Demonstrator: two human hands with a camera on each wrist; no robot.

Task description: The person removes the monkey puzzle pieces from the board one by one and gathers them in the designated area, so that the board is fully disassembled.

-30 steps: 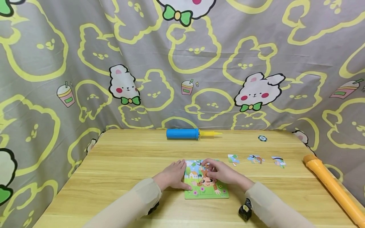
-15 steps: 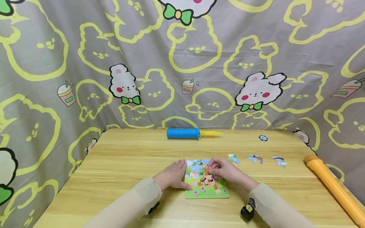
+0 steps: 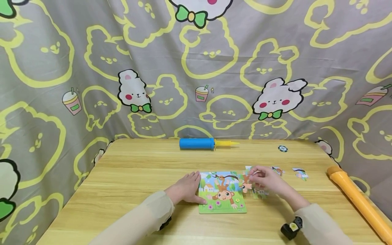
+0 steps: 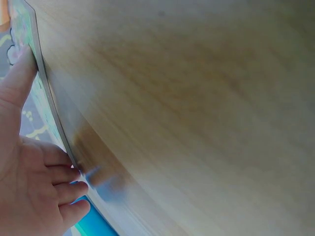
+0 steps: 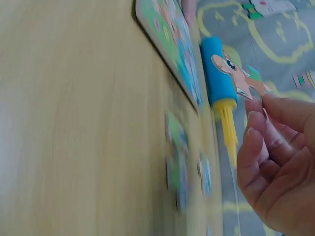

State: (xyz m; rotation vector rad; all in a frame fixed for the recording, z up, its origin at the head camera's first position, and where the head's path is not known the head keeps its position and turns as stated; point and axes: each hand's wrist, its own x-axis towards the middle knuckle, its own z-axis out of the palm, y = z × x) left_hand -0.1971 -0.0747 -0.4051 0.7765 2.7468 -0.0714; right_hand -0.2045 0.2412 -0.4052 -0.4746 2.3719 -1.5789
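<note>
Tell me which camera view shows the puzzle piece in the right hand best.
The right wrist view: the puzzle piece appears large there, its printed eye clear, pinched by the right hand. The head view shows it smaller, by the puzzle board. I cannot make it out in the left wrist view.

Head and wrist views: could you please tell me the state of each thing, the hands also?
Puzzle board, flat on the table.
Puzzle piece, raised off the table.
Right hand, pinching that piece.
Left hand, resting on the board's left side.
Loose pieces, lying on the table, some partly hidden.
Pump, lying on its side.
Round chip, lying flat.
Orange tube, lying down.
Curtain, hanging, creased.
</note>
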